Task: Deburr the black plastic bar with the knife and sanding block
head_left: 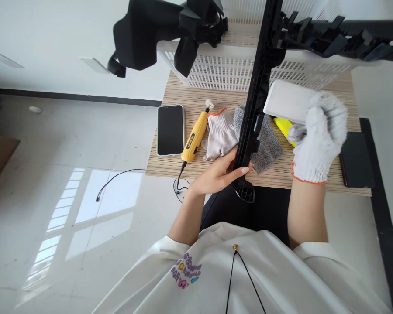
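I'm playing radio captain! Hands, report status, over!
Bare left hand holding long black plastic part. White-gloved right hand gripping white rectangular block. Speckled grey fabric beneath part.

Slanted black plastic bar (pixel 258 96); white block (pixel 288 101) just beside.

A pale-edged phone (pixel 170 130) is laid at the left side of the wooden table (pixel 180 93), and a dark flat object (pixel 356 160) is set at its right side. A thin black cable (pixel 116 175) is stretched over the shiny floor (pixel 94 248), where window light is reflected. The white wall (pixel 52 35) is edged by a black skirting (pixel 68 94).
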{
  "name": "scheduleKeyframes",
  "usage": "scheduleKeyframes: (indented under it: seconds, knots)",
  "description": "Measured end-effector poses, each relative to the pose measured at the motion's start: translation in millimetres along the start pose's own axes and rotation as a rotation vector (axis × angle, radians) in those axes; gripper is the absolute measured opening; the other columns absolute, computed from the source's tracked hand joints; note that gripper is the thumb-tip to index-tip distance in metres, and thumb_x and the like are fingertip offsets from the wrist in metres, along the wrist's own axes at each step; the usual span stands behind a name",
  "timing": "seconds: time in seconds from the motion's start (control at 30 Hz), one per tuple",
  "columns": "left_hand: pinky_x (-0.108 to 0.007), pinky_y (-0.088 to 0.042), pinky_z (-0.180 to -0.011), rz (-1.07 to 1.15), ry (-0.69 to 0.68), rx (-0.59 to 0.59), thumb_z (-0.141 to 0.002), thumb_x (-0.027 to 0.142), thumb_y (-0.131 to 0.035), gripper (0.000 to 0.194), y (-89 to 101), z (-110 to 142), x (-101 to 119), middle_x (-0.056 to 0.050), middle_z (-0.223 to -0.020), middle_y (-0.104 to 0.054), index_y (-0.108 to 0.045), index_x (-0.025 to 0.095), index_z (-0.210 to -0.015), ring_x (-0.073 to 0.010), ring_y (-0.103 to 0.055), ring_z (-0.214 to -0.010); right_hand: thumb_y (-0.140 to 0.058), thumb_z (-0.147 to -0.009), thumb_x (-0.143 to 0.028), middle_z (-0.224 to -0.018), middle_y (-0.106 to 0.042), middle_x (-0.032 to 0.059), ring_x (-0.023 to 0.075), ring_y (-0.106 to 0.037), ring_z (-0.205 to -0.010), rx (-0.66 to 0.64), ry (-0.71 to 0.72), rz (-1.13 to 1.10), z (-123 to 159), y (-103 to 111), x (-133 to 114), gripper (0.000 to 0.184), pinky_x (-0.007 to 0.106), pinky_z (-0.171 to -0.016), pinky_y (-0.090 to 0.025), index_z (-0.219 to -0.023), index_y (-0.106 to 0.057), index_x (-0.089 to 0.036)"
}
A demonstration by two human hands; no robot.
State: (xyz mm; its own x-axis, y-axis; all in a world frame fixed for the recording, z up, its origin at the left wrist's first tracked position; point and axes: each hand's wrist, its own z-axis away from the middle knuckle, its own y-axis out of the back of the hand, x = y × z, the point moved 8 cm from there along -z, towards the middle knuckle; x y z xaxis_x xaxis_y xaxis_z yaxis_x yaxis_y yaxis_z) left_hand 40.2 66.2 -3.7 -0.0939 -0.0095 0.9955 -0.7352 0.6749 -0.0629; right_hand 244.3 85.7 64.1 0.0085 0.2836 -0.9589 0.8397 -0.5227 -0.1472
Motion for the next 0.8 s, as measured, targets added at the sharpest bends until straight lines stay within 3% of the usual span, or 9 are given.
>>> scheduleKeyframes:
  seconds: [0.13, 0.23, 0.37, 0.47, 0.53, 0.63, 0.73, 0.8]
  knots:
    - [-0.033, -0.063, -0.089, 0.009, 0.029, 0.038, -0.103, 0.045, -0.066, 0.033, 1.8, 2, -6, -0.011, -0.117, -0.077, -0.063, 0.017, -0.121, -0.0217, -0.075, -0.106, -0.075, -0.087, -0.034, -0.064, -0.06, -0.007, 0.0116, -0.053, -0.051, -0.171, -0.124, 0.07, 2, -11, 9, 0.012, 0.025, -0.047, -0.045, -0.099, -0.072, -0.031]
    - [-0.033, -0.063, -0.09, 0.028, 0.043, 0.029, -0.103, 0.046, -0.067, 0.035, 0.4, 2, -9, -0.012, -0.118, -0.078, -0.062, 0.017, -0.121, -0.0224, -0.075, -0.108, -0.077, -0.086, -0.039, -0.066, -0.061, -0.0062, 0.0128, -0.054, -0.054, -0.189, -0.123, 0.074, 4, -8, 11, 0.012, 0.027, -0.048, -0.048, -0.095, -0.07, -0.034]
    - [-0.034, -0.065, -0.086, 0.07, 0.065, 0.023, -0.103, 0.048, -0.066, 0.035, -0.3, 3, -10, -0.011, -0.114, -0.079, -0.063, 0.018, -0.121, -0.024, -0.077, -0.106, -0.079, -0.085, -0.037, -0.073, -0.066, -0.0059, 0.0127, -0.061, -0.057, -0.376, -0.134, 0.122, 10, -21, 20, 0.013, 0.028, -0.051, -0.053, -0.094, -0.071, -0.032]
    - [-0.034, -0.066, -0.08, 0.079, 0.123, 0.044, -0.105, 0.054, -0.06, 0.039, 0.8, 4, -13, -0.009, -0.111, -0.08, -0.067, 0.019, -0.123, -0.0242, -0.077, -0.103, -0.075, -0.089, -0.034, -0.094, -0.073, -0.0038, 0.011, -0.065, -0.06, -0.291, -0.099, 0.109, 10, -19, 20, 0.01, 0.026, -0.053, -0.053, -0.096, -0.071, -0.031]
    - [-0.034, -0.067, -0.075, 0.089, 0.159, 0.046, -0.106, 0.057, -0.056, 0.044, 0.4, 5, -14, -0.008, -0.107, -0.08, -0.068, 0.021, -0.127, -0.0248, -0.078, -0.1, -0.075, -0.089, -0.035, -0.105, -0.075, -0.0022, 0.0114, -0.066, -0.063, -0.309, -0.107, 0.114, 12, -24, 19, 0.009, 0.027, -0.053, -0.054, -0.097, -0.071, -0.031]
    - [-0.033, -0.066, -0.067, 0.095, 0.192, 0.053, -0.105, 0.059, -0.056, 0.048, 0.2, 5, -15, -0.008, -0.104, -0.08, -0.068, 0.022, -0.132, -0.0267, -0.078, -0.098, -0.079, -0.085, -0.036, -0.104, -0.077, -0.0015, 0.0114, -0.065, -0.063, -0.404, -0.112, 0.133, 17, -35, 18, 0.012, 0.026, -0.053, -0.055, -0.093, -0.073, -0.03]
    - [-0.034, -0.067, -0.071, 0.068, 0.161, 0.052, -0.106, 0.058, -0.055, 0.046, 0.5, 4, -13, -0.007, -0.101, -0.079, -0.07, 0.021, -0.13, -0.0258, -0.078, -0.096, -0.074, -0.089, -0.032, -0.107, -0.076, -0.0047, 0.0081, -0.063, -0.062, -0.237, -0.04, 0.062, 14, -24, 10, 0.006, 0.024, -0.054, -0.054, -0.094, -0.072, -0.03]
    - [-0.036, -0.067, -0.076, 0.053, 0.129, 0.045, -0.107, 0.057, -0.055, 0.045, 0.4, 4, -11, -0.007, -0.099, -0.079, -0.071, 0.021, -0.128, -0.0248, -0.078, -0.095, -0.073, -0.09, -0.031, -0.105, -0.076, -0.0048, 0.008, -0.062, -0.06, -0.246, -0.037, 0.056, 15, -24, 10, 0.006, 0.024, -0.054, -0.054, -0.097, -0.073, -0.031]
